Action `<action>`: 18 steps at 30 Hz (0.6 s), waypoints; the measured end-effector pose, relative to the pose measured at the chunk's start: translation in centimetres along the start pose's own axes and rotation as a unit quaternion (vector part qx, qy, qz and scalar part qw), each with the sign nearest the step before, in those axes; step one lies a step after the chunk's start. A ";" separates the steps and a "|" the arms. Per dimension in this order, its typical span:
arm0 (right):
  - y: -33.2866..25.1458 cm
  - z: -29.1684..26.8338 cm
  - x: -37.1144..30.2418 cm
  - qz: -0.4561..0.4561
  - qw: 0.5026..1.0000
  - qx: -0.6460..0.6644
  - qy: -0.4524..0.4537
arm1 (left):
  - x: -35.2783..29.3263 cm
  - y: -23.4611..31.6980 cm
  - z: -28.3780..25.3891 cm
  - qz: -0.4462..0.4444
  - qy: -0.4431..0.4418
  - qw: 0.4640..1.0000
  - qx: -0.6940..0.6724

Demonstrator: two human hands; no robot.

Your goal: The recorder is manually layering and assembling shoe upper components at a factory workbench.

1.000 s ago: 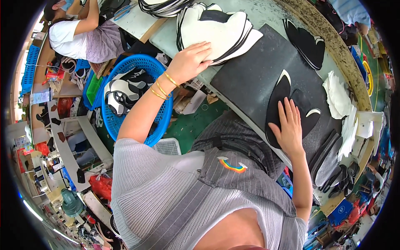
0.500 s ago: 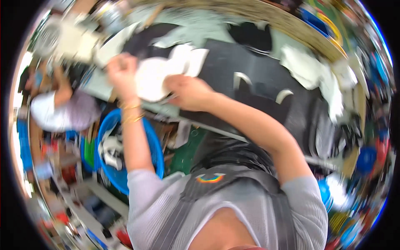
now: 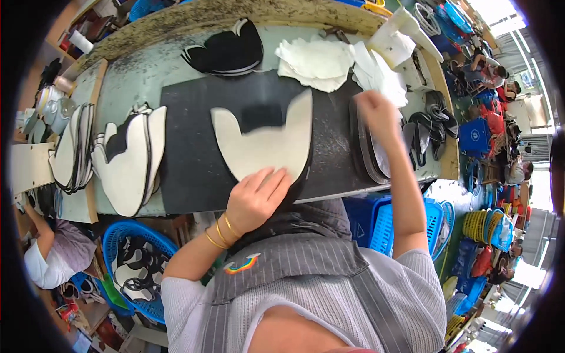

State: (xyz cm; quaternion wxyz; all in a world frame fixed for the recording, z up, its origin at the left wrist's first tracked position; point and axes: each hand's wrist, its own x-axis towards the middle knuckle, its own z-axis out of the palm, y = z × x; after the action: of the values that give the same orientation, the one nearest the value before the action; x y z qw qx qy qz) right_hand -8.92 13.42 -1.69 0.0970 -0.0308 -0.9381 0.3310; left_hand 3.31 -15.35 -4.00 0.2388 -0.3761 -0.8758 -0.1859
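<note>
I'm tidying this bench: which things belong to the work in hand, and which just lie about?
Seemingly in use:
white U-shaped flat piece, under left hand
black rectangular mat
dark oblong stacked pieces, by right hand

Probably lying about:
ragged white sheets
blue oval plastic basket, at left

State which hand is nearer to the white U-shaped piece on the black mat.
Left. The left hand touches the lower curved edge of the white U-shaped piece; the right hand is apart from it, off to its right.

Two hands (image 3: 259,199), one black mat (image 3: 187,159)
</note>
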 end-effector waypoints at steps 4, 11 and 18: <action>7.4 -4.8 6.6 -0.007 0.985 -0.106 0.136 | -1.3 1.2 1.2 -0.027 -0.066 0.997 -0.035; 3.2 3.9 11.4 -0.246 0.961 -0.123 -0.039 | 8.3 -3.3 2.4 -0.060 -0.033 0.993 -0.099; 2.6 3.7 12.0 -0.406 0.894 -0.130 -0.138 | 15.6 -10.8 9.5 -0.156 0.007 0.970 -0.186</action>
State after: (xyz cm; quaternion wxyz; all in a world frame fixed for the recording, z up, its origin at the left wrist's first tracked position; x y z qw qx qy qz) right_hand -21.39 14.65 -4.21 0.0873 0.3867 -0.9075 0.1388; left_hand -16.80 -8.64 -4.64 0.1382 -0.2714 -0.8720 -0.3832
